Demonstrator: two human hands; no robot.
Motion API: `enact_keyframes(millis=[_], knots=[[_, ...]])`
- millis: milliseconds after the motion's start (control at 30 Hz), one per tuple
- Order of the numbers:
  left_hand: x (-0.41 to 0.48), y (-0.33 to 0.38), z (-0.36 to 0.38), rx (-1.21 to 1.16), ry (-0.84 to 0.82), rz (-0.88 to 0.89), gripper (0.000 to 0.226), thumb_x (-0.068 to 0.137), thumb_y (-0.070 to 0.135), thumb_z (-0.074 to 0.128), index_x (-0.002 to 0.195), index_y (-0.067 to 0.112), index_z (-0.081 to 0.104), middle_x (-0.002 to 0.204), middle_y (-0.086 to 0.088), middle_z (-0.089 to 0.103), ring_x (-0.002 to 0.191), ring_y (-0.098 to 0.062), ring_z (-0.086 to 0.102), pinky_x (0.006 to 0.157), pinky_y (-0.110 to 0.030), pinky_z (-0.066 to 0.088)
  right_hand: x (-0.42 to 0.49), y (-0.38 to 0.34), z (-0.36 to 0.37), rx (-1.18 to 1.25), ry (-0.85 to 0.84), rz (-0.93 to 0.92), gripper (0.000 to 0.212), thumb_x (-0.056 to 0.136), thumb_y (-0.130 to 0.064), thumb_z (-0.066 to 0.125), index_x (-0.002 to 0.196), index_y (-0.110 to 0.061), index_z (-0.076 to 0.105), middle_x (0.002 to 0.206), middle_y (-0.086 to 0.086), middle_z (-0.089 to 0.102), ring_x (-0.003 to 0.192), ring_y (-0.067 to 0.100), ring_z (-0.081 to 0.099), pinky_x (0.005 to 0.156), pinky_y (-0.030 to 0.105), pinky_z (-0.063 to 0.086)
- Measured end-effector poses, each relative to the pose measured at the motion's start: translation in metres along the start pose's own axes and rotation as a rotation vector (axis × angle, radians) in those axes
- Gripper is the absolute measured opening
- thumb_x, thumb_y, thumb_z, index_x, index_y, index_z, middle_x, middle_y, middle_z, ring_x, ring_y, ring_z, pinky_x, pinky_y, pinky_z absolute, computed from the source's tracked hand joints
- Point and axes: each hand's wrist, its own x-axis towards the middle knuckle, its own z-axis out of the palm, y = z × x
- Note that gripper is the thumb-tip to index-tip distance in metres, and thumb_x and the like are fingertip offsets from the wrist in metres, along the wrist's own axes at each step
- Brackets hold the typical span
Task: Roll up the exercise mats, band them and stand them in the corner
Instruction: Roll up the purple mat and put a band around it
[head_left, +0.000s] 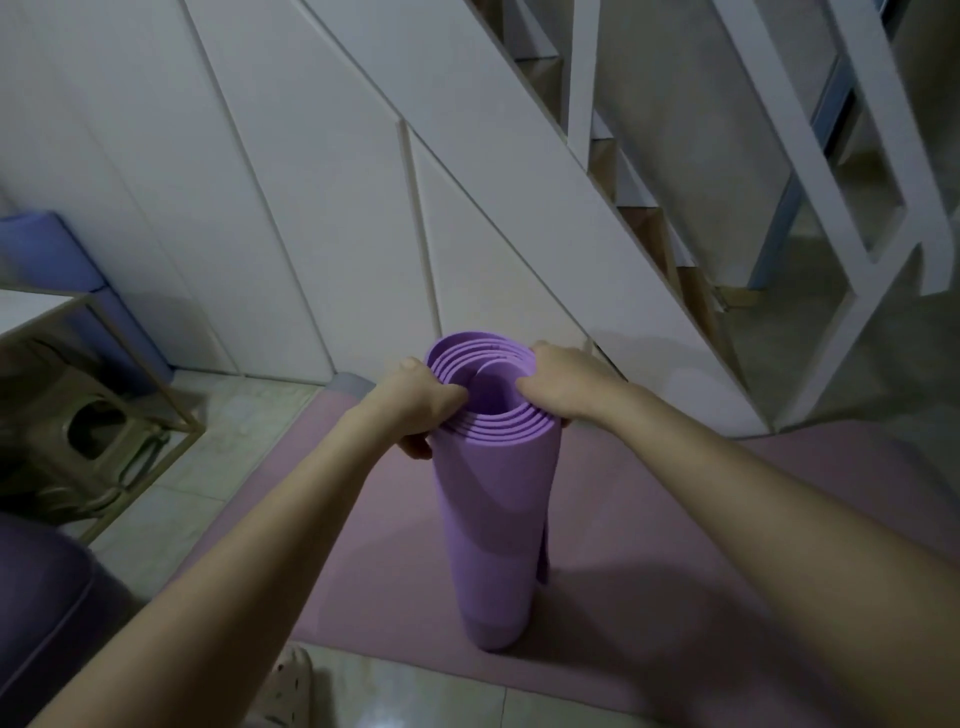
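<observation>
A rolled purple mat (493, 519) stands upright on a pink mat (363, 545) that lies flat on the floor. My left hand (415, 410) grips the left side of the roll's top rim, fingers curled into the inner layers. My right hand (558, 387) grips the right side of the same rim. The spiral of layers shows at the top. No band is visible around the roll. A rolled blue mat (57, 260) leans against the white wall at the far left.
A metal-framed table (104, 364) with a stool under it stands at the left. White panelled wall and a staircase (675, 234) rise behind the mat. A dark purple cushion (36, 623) is at the lower left, my slipper (291, 686) near the bottom edge.
</observation>
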Motion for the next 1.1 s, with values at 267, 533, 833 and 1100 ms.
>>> enact_keyframes(millis=[267, 533, 833, 1100], knots=[[0.013, -0.026, 0.010, 0.016, 0.139, -0.002, 0.053, 0.088, 0.022, 0.057, 0.129, -0.003, 0.034, 0.123, -0.023, 0.052, 0.111, -0.036, 0.053, 0.081, -0.033, 0.046, 0.010, -0.009, 0.017, -0.158, -0.157, -0.082, 0.047, 0.094, -0.025, 0.040, 0.135, -0.003, 0.029, 0.127, 0.022, 0.054, 0.110, 0.034, 0.054, 0.074, 0.030, 0.034], [0.018, -0.029, 0.018, -0.223, 0.052, 0.193, 0.048, 0.080, 0.007, 0.069, 0.125, 0.009, 0.050, 0.117, -0.010, 0.061, 0.107, -0.026, 0.058, 0.097, -0.041, 0.046, 0.010, -0.016, 0.015, -0.169, -0.230, -0.049, 0.056, 0.094, -0.023, 0.038, 0.142, -0.002, 0.018, 0.110, 0.021, 0.055, 0.062, 0.022, 0.057, 0.044, 0.026, 0.042], [0.008, -0.041, 0.016, -0.284, 0.070, 0.193, 0.052, 0.072, -0.014, 0.049, 0.115, 0.014, 0.056, 0.108, -0.011, 0.062, 0.104, -0.029, 0.058, 0.087, -0.034, 0.050, 0.004, -0.012, 0.020, -0.145, -0.242, -0.134, 0.053, 0.096, -0.030, 0.041, 0.139, -0.006, 0.023, 0.103, 0.014, 0.054, 0.066, 0.021, 0.056, 0.050, 0.027, 0.044], [-0.014, -0.055, 0.006, -0.144, 0.068, 0.156, 0.042, 0.079, -0.002, 0.057, 0.119, 0.009, 0.050, 0.109, -0.010, 0.057, 0.095, -0.022, 0.052, 0.075, -0.027, 0.044, -0.002, -0.027, 0.028, -0.264, -0.144, -0.252, 0.041, 0.093, -0.038, 0.050, 0.125, -0.012, 0.046, 0.122, 0.014, 0.058, 0.105, 0.031, 0.057, 0.077, 0.032, 0.041]])
